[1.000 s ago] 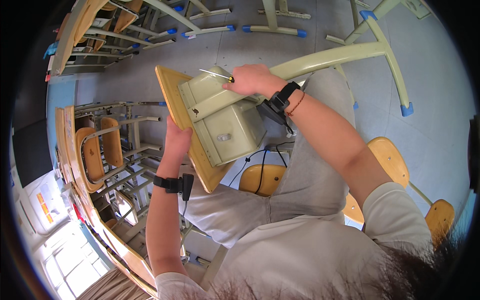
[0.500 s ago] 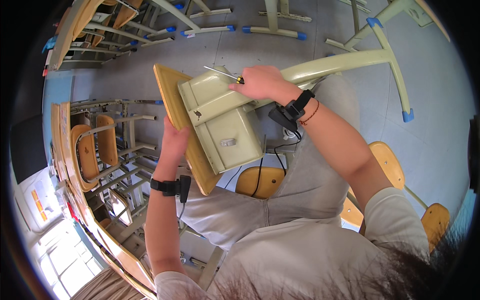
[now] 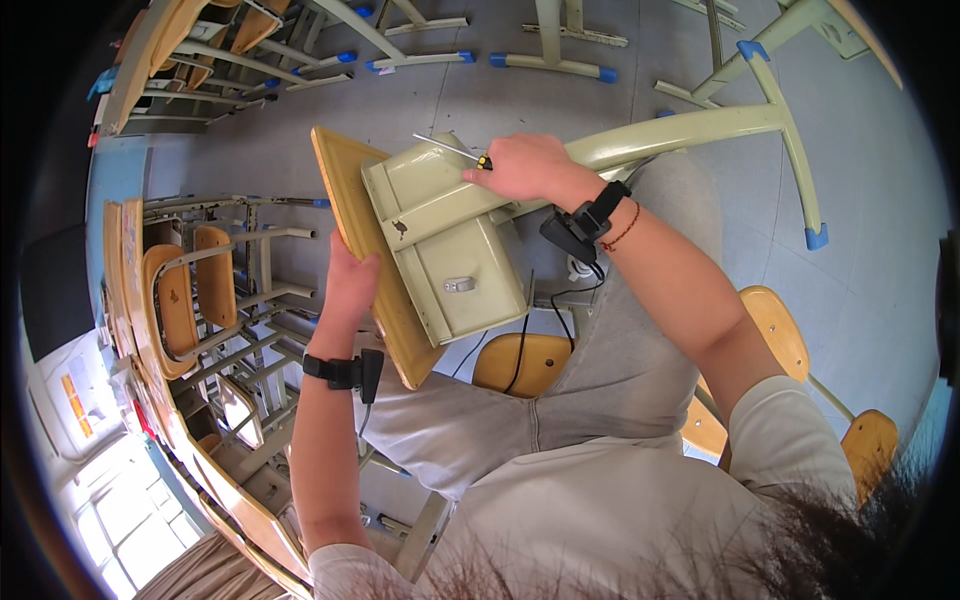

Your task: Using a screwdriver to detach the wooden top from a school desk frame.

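Note:
A school desk lies tipped on its side across my lap. Its wooden top [image 3: 345,190] faces left, and its pale green metal drawer box [image 3: 470,300] has a small grey latch [image 3: 459,284]. My left hand [image 3: 352,280] is closed on the edge of the top, its thumb on the inner face and its other fingers hidden behind the board. In my right hand [image 3: 525,165] is a screwdriver [image 3: 450,147], its shaft pointing up and left above the box. Part of its black and yellow handle shows. That hand lies over the green desk leg [image 3: 680,130], which runs to the right.
The leg ends in a crossbar foot [image 3: 795,170] with blue caps. Stacked desks and chairs [image 3: 180,300] stand at the left. More desk feet [image 3: 555,65] rest on the grey floor ahead. Wooden chair seats [image 3: 775,325] are at my right, and black cables [image 3: 522,345] hang below the box.

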The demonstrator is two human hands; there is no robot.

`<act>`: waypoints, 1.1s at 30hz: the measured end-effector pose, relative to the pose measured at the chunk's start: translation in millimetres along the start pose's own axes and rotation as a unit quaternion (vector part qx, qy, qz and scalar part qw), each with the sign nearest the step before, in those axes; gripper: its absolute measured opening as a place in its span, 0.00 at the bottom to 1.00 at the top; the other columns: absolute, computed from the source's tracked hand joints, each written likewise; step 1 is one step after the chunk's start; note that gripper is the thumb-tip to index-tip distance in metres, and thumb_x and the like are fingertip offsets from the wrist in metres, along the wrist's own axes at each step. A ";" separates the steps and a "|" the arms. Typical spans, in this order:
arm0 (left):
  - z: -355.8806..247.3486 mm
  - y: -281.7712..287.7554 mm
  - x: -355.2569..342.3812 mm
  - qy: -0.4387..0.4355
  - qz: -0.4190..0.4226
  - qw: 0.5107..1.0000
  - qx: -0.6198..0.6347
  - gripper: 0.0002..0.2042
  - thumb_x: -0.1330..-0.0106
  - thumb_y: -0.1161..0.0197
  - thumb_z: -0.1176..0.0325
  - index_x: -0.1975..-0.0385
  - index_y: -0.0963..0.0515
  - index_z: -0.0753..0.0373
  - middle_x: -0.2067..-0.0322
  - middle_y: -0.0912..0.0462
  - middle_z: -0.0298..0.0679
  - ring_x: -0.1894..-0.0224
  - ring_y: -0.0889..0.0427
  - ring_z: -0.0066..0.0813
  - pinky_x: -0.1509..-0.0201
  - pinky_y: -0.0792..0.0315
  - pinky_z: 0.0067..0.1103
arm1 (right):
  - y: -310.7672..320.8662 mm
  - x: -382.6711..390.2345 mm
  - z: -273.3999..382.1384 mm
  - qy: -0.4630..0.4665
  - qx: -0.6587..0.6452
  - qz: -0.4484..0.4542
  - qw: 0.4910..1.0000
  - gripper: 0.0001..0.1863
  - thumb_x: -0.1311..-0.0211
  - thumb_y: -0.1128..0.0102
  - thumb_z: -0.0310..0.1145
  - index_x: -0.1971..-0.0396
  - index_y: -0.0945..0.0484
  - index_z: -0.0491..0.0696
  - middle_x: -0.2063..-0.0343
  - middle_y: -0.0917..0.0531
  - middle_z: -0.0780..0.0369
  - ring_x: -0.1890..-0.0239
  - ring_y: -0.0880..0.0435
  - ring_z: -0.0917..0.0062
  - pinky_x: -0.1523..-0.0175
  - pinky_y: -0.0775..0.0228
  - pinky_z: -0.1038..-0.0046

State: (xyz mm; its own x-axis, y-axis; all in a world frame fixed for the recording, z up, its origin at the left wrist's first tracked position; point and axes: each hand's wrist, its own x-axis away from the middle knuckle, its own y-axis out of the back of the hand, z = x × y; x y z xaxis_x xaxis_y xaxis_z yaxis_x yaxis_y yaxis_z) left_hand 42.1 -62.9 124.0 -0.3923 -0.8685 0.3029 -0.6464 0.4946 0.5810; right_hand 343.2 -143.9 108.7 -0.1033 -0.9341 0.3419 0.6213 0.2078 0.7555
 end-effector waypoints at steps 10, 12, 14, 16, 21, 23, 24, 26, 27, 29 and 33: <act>-5.4 -4.9 -0.3 0.003 0.001 1.000 -0.002 0.29 0.43 0.48 0.79 0.38 0.40 0.69 0.48 0.25 0.50 0.46 0.22 0.39 0.41 0.28 0.29 | -4.0 -3.2 -1.4 0.004 0.002 0.006 1.000 0.32 0.34 0.49 0.61 0.73 0.15 0.44 0.73 0.14 0.55 0.64 0.14 0.57 0.58 0.24 0.58; -6.0 -5.0 0.5 0.007 0.000 1.000 0.000 0.29 0.43 0.48 0.79 0.38 0.40 0.70 0.48 0.25 0.50 0.46 0.22 0.39 0.41 0.29 0.29 | -5.4 -4.8 0.0 0.002 -0.002 0.007 1.000 0.32 0.34 0.49 0.61 0.73 0.15 0.44 0.73 0.14 0.55 0.64 0.14 0.58 0.58 0.24 0.58; -5.4 -5.0 0.4 0.011 -0.001 1.000 0.002 0.29 0.43 0.48 0.79 0.37 0.41 0.70 0.48 0.26 0.50 0.45 0.22 0.39 0.40 0.29 0.29 | -6.9 -7.4 1.1 0.001 -0.001 0.015 1.000 0.31 0.34 0.49 0.61 0.72 0.15 0.44 0.73 0.14 0.56 0.63 0.14 0.58 0.58 0.24 0.59; -4.8 -4.8 0.8 0.002 0.000 1.000 0.008 0.29 0.43 0.48 0.79 0.38 0.41 0.70 0.48 0.26 0.51 0.45 0.23 0.40 0.40 0.29 0.29 | -8.2 -8.4 1.6 -0.001 -0.003 0.015 1.000 0.31 0.34 0.49 0.61 0.71 0.15 0.44 0.72 0.14 0.56 0.63 0.14 0.58 0.57 0.24 0.59; -6.3 -6.0 3.0 -0.005 0.005 1.000 0.014 0.28 0.43 0.48 0.80 0.38 0.41 0.71 0.48 0.27 0.51 0.45 0.23 0.40 0.40 0.29 0.30 | -12.8 -12.8 2.2 -0.007 -0.001 0.017 1.000 0.31 0.34 0.49 0.60 0.69 0.15 0.44 0.69 0.13 0.55 0.61 0.14 0.58 0.56 0.24 0.59; -6.0 -5.3 3.8 -0.001 0.002 1.000 0.004 0.28 0.43 0.48 0.80 0.39 0.41 0.71 0.48 0.26 0.51 0.45 0.23 0.40 0.40 0.29 0.30 | -14.6 -15.1 2.4 -0.007 -0.004 0.024 1.000 0.31 0.34 0.49 0.61 0.66 0.15 0.44 0.66 0.13 0.55 0.59 0.14 0.58 0.55 0.23 0.59; -5.8 -4.8 4.2 -0.001 0.002 1.000 0.001 0.28 0.43 0.48 0.80 0.39 0.41 0.71 0.48 0.26 0.51 0.46 0.23 0.40 0.40 0.29 0.30 | -15.9 -16.5 3.0 -0.007 -0.004 0.025 1.000 0.31 0.34 0.49 0.61 0.66 0.15 0.44 0.66 0.13 0.55 0.59 0.14 0.58 0.55 0.23 0.59; -5.6 -3.9 3.8 -0.001 0.003 1.000 0.000 0.28 0.42 0.48 0.79 0.38 0.41 0.71 0.48 0.26 0.51 0.46 0.22 0.41 0.41 0.29 0.30 | -16.6 -18.9 3.5 -0.009 0.005 0.031 0.999 0.31 0.34 0.49 0.61 0.64 0.15 0.45 0.65 0.13 0.54 0.58 0.14 0.58 0.54 0.23 0.59; -5.6 -3.1 3.5 -0.002 0.003 1.000 -0.007 0.28 0.42 0.48 0.79 0.38 0.41 0.70 0.48 0.26 0.51 0.46 0.22 0.41 0.41 0.29 0.30 | -16.8 -19.8 3.1 -0.010 0.005 0.031 0.999 0.31 0.34 0.49 0.61 0.64 0.15 0.45 0.65 0.13 0.54 0.58 0.14 0.58 0.54 0.23 0.59; -0.5 -0.1 2.9 -0.001 0.003 1.000 -0.013 0.28 0.42 0.48 0.79 0.39 0.41 0.70 0.48 0.26 0.52 0.46 0.21 0.41 0.41 0.28 0.30 | -18.4 -21.5 4.1 -0.013 0.002 0.035 0.999 0.31 0.34 0.49 0.61 0.63 0.15 0.45 0.64 0.13 0.54 0.58 0.14 0.58 0.54 0.23 0.59; 1.3 -0.2 3.3 0.009 -0.003 1.000 -0.018 0.28 0.42 0.48 0.79 0.39 0.40 0.70 0.48 0.25 0.52 0.46 0.21 0.42 0.42 0.28 0.31 | -17.0 -22.0 5.1 -0.017 0.006 0.040 0.999 0.31 0.34 0.49 0.61 0.63 0.15 0.44 0.64 0.13 0.54 0.57 0.14 0.58 0.53 0.23 0.59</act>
State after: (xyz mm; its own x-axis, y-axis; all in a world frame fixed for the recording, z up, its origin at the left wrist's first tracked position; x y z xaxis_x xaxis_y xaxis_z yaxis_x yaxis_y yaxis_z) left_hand 40.2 -65.8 123.9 -0.3769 -0.8719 0.3125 -0.6248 0.4884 0.6092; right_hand 330.9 -125.4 91.2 -0.0794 -0.9041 0.4199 0.6200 0.2850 0.7310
